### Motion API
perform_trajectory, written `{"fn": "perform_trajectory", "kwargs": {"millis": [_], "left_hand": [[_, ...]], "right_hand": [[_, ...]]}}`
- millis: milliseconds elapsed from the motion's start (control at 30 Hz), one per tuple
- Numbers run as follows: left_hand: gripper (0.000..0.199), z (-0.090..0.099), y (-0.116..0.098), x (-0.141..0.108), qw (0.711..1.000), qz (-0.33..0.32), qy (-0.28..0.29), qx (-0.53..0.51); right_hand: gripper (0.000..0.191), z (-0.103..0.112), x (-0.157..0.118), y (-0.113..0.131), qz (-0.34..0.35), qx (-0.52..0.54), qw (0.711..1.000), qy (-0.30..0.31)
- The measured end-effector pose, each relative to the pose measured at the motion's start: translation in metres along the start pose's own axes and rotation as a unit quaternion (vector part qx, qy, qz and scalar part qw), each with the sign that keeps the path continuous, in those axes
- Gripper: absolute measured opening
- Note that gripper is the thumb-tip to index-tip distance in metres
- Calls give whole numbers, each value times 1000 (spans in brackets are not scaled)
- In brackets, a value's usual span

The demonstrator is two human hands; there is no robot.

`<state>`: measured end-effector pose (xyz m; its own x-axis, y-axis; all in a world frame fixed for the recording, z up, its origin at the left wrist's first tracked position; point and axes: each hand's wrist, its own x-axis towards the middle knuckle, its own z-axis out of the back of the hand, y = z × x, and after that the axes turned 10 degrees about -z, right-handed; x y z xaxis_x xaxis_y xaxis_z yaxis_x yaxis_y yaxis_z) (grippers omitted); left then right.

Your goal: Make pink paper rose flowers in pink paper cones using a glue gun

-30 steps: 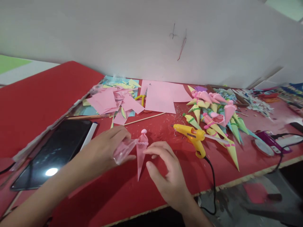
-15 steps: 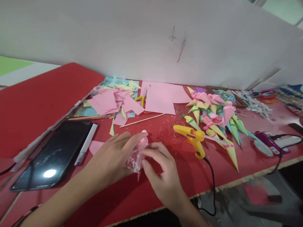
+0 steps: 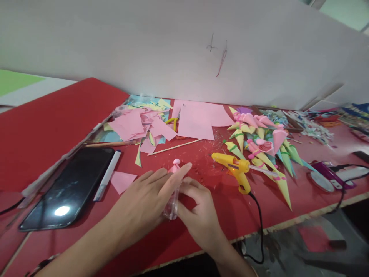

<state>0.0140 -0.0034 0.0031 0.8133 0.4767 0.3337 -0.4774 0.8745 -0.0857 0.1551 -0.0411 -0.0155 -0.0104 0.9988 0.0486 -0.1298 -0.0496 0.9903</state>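
Observation:
My left hand [image 3: 147, 196] is closed round a small pink paper cone, whose pink top [image 3: 175, 164] shows above the fingers. Its index finger points up and to the right. Against it, my right hand [image 3: 196, 207] pinches a clear plastic wrapper [image 3: 172, 206], which hangs between both hands over the red table [image 3: 161, 246]. Most of the cone's body is hidden by the fingers. To the right lies a yellow glue gun [image 3: 235, 167] with a clear glue stick in its back.
Finished paper cones [image 3: 259, 142] are heaped at the right. Pink paper scraps [image 3: 129, 123] and sheets [image 3: 196, 119] lie at the back. A phone [image 3: 69, 184], a marker [image 3: 107, 176] and a pink piece [image 3: 122, 181] are at the left. A black cord [image 3: 261, 227] crosses the front edge.
Both hands have shifted slightly, and the wrapper now hangs lower and narrower between them. My left hand has uncovered more of the pink paper piece beside the marker.

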Motion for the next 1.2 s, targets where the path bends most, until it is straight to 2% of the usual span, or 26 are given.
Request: {"fn": "perform_trajectory", "kwargs": {"millis": [167,333,467,567,667,800,900,1000,1133,1200], "left_hand": [[82,-4,-3,2,1000,-3,14,-1],[80,-7,-5,-1,999,17,3,-46],[71,-8,-6,-9,996,66,3,-59],[65,-5,0,-15,994,98,3,-38],[58,3,11,-17,987,157,11,3],[40,11,27,-22,974,209,68,60],[43,8,34,-30,975,199,47,90],[52,-1,34,-32,985,143,37,86],[48,-8,22,-11,989,118,23,88],[45,-11,15,2,986,134,61,76]], "right_hand": [[16,-6,-1,-1,-15,32,999,-36],[18,-7,-3,-4,-9,21,999,-31],[16,-6,-4,-3,13,17,999,-40],[12,0,-2,-2,11,58,993,-102],[12,6,1,-2,-21,126,980,-154],[11,7,3,-6,-58,185,973,-122],[10,5,1,-8,-65,218,967,-112],[7,5,0,-8,-69,238,963,-103],[6,6,1,-8,-85,265,956,-91],[5,6,2,-10,-94,285,950,-86]]}}
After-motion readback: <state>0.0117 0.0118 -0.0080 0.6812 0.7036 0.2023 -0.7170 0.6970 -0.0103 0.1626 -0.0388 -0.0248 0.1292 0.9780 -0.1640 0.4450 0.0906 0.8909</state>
